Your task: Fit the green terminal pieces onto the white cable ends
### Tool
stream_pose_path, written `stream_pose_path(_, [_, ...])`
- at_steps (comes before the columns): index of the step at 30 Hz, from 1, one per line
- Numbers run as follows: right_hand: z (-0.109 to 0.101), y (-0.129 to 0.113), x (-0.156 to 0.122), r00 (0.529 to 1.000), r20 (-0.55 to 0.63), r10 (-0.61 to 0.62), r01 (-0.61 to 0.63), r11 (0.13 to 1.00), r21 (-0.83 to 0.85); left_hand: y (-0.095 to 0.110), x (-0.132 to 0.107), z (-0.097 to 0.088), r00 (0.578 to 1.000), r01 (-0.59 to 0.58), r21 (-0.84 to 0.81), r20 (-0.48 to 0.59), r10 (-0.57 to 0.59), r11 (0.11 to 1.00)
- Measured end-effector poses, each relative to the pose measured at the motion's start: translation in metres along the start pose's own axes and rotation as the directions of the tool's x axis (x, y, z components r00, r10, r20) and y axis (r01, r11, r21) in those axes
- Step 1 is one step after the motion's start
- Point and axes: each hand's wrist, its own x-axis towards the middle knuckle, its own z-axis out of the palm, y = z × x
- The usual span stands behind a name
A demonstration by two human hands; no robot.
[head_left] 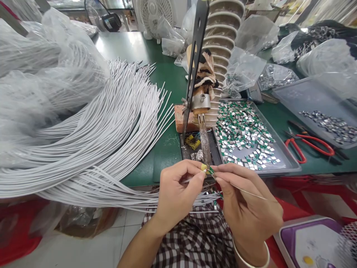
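My left hand is closed in a pinch around the end of a white cable, with something small and yellow at its fingertips. My right hand pinches a thin strand of solder wire, which trails back across the fingers. Between the two hands' fingertips sits a small green circuit board; which fingers bear it is partly hidden. Just above it is the tip of a soldering iron, clamped pointing down on a dark metal stand. Several soldered cables lie beneath my hands.
A large bundle of white cables spreads over the left of the green table. To the right stand a tray of small green boards, red-handled pliers and a bin of metal parts. A ribbed hose rises behind the iron.
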Motion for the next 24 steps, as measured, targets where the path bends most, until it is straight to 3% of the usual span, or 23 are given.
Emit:
stream_pose_path(9, [-0.003,-0.006,0.005,0.999,0.010,-0.041,0.041,0.999,0.003,0.004,0.001,-0.001,1.000,0.003,-0.017,-0.009,-0.004,1.000])
stream_pose_path(16, [-0.008,0.001,-0.003,0.985,0.128,0.112,-0.135,0.972,0.192,-0.002,-0.005,-0.002,1.000,0.026,0.024,-0.002,-0.026,0.999])
stream_pose_path(20, [-0.006,0.006,-0.001,0.961,0.186,0.205,-0.213,0.977,0.027,-0.006,-0.005,-0.004,0.994,0.002,0.104,0.112,-0.014,0.995])
stream_pose_path(24, [-0.001,0.009,0.001,0.970,0.207,0.131,-0.132,0.991,-0.005,-0.007,0.001,-0.006,0.960,0.099,0.078,0.254,-0.116,0.992])
